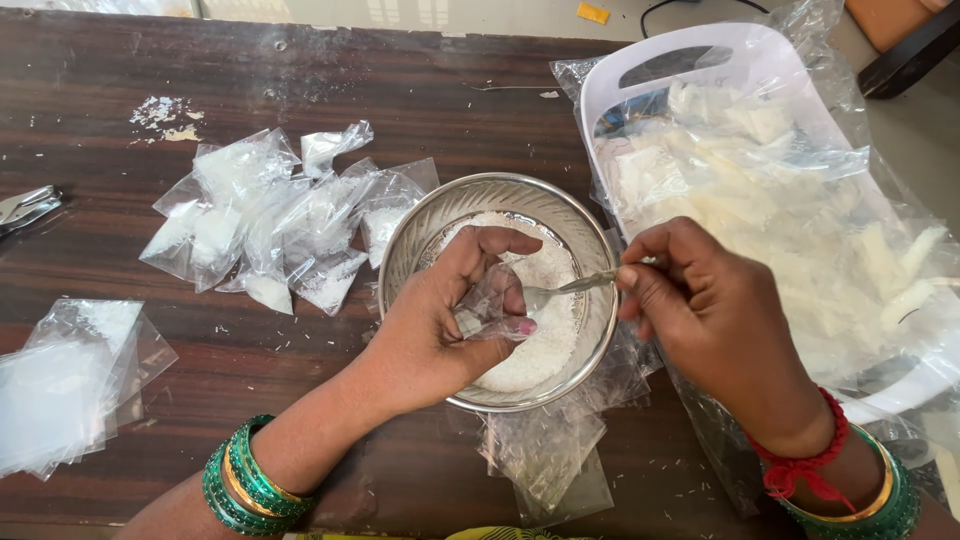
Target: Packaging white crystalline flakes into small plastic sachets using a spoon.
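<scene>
My left hand (445,320) curls around a small clear plastic pouch (492,300), pinching it open over the round steel bowl (420,235) of white grains. At three o'clock, my right hand (700,310) grips a thin metal spoon (565,288).

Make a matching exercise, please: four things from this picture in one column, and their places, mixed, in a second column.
1. spoon
2. small clear bag
3. steel bowl
4. pile of filled bags

a. on the table, left of the bowl
b. in the left hand
c. in the right hand
d. under both hands

Pairs: 1-c, 2-b, 3-d, 4-a
</scene>
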